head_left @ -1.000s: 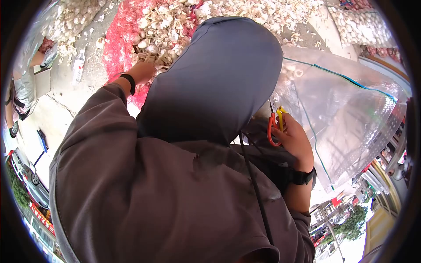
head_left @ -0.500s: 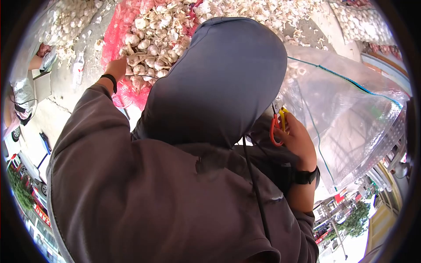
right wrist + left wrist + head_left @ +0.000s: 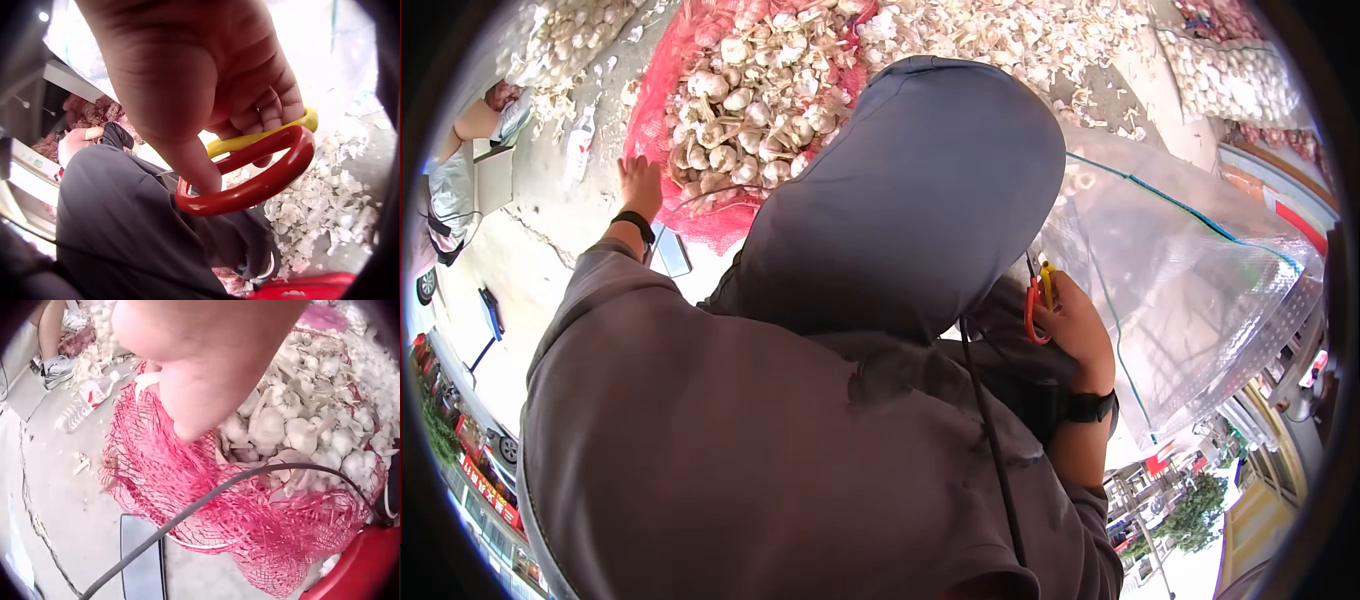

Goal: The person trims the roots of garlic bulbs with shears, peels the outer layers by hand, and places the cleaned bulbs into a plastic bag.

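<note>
My left hand (image 3: 640, 188) is at the near left edge of a red mesh bag (image 3: 705, 228), its fingers straight and spread in the head view. In the left wrist view the thumb side of this hand (image 3: 200, 369) lies against the bunched mesh, and the other fingertips are hidden. Garlic bulbs (image 3: 740, 115) with dry stalks fill the bag's opening. My right hand (image 3: 1085, 325) holds scissors (image 3: 1034, 315) beside my knee, the thumb through the red loop (image 3: 250, 195) and fingers at the yellow one (image 3: 237, 144).
A clear plastic sack (image 3: 1190, 280) with a blue edge stands at the right. Garlic skins (image 3: 1000, 40) litter the ground ahead. A phone (image 3: 142, 565) and a plastic bottle (image 3: 87, 403) lie on the floor at left. A dark cable (image 3: 206, 497) crosses the left wrist view.
My left hand has moved left and toward me, from the garlic to the bag's outer edge, uncovering more bulbs. My right hand keeps its hold on the scissors in nearly the same place.
</note>
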Demonstrator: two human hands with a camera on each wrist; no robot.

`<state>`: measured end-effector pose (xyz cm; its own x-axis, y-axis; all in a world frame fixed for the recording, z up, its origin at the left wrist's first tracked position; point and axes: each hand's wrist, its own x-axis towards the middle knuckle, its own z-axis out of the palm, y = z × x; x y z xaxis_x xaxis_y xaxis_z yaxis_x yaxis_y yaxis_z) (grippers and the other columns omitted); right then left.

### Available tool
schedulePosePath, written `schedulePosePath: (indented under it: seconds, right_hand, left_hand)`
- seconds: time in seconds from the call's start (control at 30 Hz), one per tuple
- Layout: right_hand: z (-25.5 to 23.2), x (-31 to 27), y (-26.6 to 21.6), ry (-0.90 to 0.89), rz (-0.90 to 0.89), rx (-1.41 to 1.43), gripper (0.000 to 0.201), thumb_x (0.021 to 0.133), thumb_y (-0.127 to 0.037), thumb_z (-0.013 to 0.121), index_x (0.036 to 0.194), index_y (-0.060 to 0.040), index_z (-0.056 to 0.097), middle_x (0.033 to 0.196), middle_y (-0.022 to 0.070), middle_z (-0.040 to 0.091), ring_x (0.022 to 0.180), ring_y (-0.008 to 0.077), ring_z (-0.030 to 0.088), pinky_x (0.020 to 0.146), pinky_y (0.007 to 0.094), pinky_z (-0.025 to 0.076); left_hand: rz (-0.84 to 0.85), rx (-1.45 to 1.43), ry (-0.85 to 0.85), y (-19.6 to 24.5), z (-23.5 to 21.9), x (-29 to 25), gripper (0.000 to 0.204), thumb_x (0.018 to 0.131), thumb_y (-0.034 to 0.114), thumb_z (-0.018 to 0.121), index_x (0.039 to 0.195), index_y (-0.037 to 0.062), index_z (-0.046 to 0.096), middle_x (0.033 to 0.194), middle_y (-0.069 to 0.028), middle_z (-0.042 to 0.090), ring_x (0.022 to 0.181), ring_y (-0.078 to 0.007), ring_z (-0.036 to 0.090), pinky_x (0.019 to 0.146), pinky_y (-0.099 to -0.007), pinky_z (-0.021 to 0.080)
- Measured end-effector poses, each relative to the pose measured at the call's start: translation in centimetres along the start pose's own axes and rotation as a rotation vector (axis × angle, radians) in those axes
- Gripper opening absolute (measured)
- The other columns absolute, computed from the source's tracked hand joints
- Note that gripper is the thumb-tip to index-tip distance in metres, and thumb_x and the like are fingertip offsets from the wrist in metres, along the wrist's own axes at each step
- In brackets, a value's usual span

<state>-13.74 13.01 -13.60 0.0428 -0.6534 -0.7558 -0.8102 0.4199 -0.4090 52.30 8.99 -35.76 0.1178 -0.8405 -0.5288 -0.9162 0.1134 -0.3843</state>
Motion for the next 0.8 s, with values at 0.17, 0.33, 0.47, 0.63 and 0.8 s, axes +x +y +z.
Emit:
schedulePosePath:
  seconds: [0.17, 0.33, 0.47, 0.63, 0.8]
  right_hand:
    - [-0.2, -0.2, -0.6, 0.025, 0.052, -0.013, 0.036, 0.081, -0.024, 0.074, 0.103, -0.0002, 0.058, 0.086, 0.0185, 0.063, 0.079, 0.0334, 0.061, 0.072, 0.0384, 0.047]
    - [-0.4, -0.5, -0.5, 0.038, 0.042, -0.053, 0.036, 0.081, -0.025, 0.073, 0.100, -0.0002, 0.056, 0.085, 0.0195, 0.063, 0.079, 0.0351, 0.060, 0.071, 0.0393, 0.046]
    - [-0.5, -0.4, -0.8, 0.054, 0.040, -0.105, 0.035, 0.081, -0.026, 0.073, 0.097, 0.0003, 0.056, 0.082, 0.0204, 0.062, 0.076, 0.0362, 0.060, 0.069, 0.0404, 0.045]
    - [-1.2, -0.6, -1.1, 0.084, 0.131, -0.151, 0.038, 0.082, -0.032, 0.074, 0.092, 0.0009, 0.057, 0.078, 0.0211, 0.060, 0.072, 0.0365, 0.059, 0.066, 0.0418, 0.044]
    - [-1.6, -0.8, -0.4, 0.195, 0.120, -0.089, 0.042, 0.083, -0.036, 0.074, 0.089, 0.0013, 0.056, 0.077, 0.0213, 0.060, 0.069, 0.0360, 0.056, 0.065, 0.0423, 0.043]
  left_hand:
    - [0.112, -0.209, 0.320, 8.7, -6.2, 2.3, 0.051, 0.090, 0.028, 0.062, 0.138, 0.0173, 0.051, 0.147, -0.0110, 0.043, 0.127, -0.0318, 0.045, 0.109, -0.0514, 0.032]
    - [-0.090, -0.365, 0.455, 10.1, -8.2, 5.7, 0.052, 0.089, 0.032, 0.066, 0.136, 0.0170, 0.052, 0.138, -0.0104, 0.050, 0.121, -0.0319, 0.051, 0.097, -0.0451, 0.045]
    - [0.519, -0.473, 0.051, 9.0, -3.3, 7.1, 0.041, 0.089, 0.024, 0.068, 0.127, 0.0116, 0.058, 0.128, -0.0170, 0.056, 0.124, -0.0310, 0.053, 0.102, -0.0439, 0.044]
    - [0.245, -0.499, 0.042, 11.7, -4.9, 7.3, 0.022, 0.090, 0.025, 0.068, 0.104, 0.0082, 0.069, 0.122, -0.0134, 0.060, 0.113, -0.0330, 0.058, 0.097, -0.0419, 0.048]
    - [0.222, -1.306, 0.292, 12.1, -7.9, 8.7, 0.023, 0.091, 0.019, 0.062, 0.081, 0.0017, 0.070, 0.122, -0.0088, 0.066, 0.100, -0.0266, 0.061, 0.096, -0.0367, 0.046]
